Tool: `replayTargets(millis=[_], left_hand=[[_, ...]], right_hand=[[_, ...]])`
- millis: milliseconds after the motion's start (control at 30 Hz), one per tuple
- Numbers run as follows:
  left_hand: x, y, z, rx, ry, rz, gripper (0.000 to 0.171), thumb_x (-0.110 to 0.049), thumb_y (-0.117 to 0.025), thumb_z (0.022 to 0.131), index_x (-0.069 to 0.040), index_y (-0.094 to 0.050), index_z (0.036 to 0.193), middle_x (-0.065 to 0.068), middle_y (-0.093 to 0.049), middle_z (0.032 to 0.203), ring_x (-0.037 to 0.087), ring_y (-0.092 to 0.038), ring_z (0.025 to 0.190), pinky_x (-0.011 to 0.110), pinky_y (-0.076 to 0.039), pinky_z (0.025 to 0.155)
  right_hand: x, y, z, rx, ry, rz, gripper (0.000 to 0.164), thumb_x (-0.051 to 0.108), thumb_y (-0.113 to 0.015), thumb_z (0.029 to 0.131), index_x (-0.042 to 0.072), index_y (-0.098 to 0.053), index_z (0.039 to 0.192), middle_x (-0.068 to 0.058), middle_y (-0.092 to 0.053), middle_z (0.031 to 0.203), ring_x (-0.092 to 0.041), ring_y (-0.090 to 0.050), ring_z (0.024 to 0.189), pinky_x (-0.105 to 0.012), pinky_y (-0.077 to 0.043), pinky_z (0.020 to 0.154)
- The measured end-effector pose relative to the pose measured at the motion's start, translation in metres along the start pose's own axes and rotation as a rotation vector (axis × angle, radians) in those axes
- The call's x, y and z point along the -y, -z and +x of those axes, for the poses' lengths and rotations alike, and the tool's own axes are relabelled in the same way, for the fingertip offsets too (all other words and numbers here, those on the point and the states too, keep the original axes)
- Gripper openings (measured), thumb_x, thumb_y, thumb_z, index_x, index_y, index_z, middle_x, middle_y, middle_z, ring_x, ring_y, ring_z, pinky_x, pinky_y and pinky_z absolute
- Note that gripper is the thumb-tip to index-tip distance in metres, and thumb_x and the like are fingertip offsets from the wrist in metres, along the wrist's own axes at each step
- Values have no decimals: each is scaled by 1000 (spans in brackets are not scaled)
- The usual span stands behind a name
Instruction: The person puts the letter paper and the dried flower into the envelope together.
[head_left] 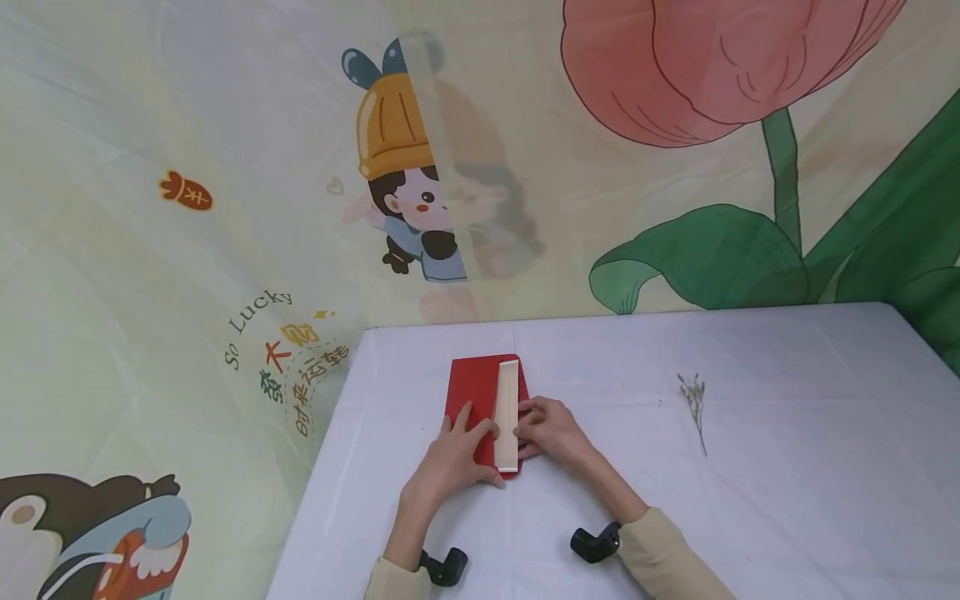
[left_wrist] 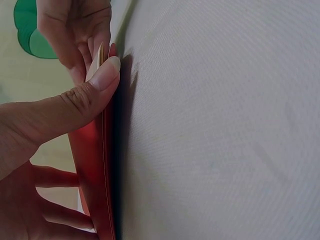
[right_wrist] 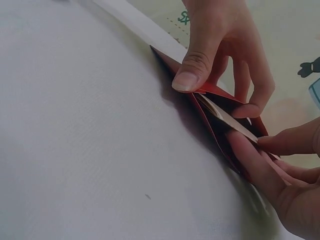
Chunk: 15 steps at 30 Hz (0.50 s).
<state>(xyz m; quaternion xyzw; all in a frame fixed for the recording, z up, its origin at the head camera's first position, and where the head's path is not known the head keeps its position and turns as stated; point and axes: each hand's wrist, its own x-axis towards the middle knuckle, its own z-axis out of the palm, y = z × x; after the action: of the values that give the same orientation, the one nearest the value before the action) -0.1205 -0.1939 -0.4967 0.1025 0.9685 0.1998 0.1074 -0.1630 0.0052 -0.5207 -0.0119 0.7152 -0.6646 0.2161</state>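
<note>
Beige right sleeve [head_left: 671, 554], at your five o'clock. Your left hand [head_left: 452, 460], holding red envelope [head_left: 476, 383] at its one o'clock. Your right hand [head_left: 557, 429], pinching cream slip [head_left: 507, 408] at its nine o'clock, in the envelope's mouth. Dried sprig [head_left: 696, 408], well apart, three o'clock.

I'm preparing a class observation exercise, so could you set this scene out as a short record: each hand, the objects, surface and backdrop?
Left hand: holds the red envelope
Right hand: pinches the cream paper
Cream paper: between the envelope's red layers, partly exposed
Dried flower sprig: right of the envelope, untouched
Surface: white cloth
Backdrop: printed fabric with a large pink flower
</note>
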Motion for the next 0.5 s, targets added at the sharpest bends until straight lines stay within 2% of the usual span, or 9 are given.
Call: replayTargets(millis=[300, 500], left_hand=[[1, -1, 0, -6, -5, 9, 66, -37, -95, 70, -25, -62, 126, 22, -33, 163, 59, -31, 144, 67, -53, 96], [1, -1, 0, -9, 1, -2, 69, -37, -95, 70, -26, -62, 129, 21, -32, 164, 58, -30, 145, 69, -51, 97]], right_hand=[[1, -7, 0, -2, -22, -65, 49, 4, -72, 94, -5, -54, 139, -13, -69, 93, -21, -74, 73, -36, -64, 68], [2, -12, 2, 6, 0, -71, 51, 1, -71, 93, -6, -52, 140, -14, -70, 91, -21, -74, 73, -37, -64, 67]])
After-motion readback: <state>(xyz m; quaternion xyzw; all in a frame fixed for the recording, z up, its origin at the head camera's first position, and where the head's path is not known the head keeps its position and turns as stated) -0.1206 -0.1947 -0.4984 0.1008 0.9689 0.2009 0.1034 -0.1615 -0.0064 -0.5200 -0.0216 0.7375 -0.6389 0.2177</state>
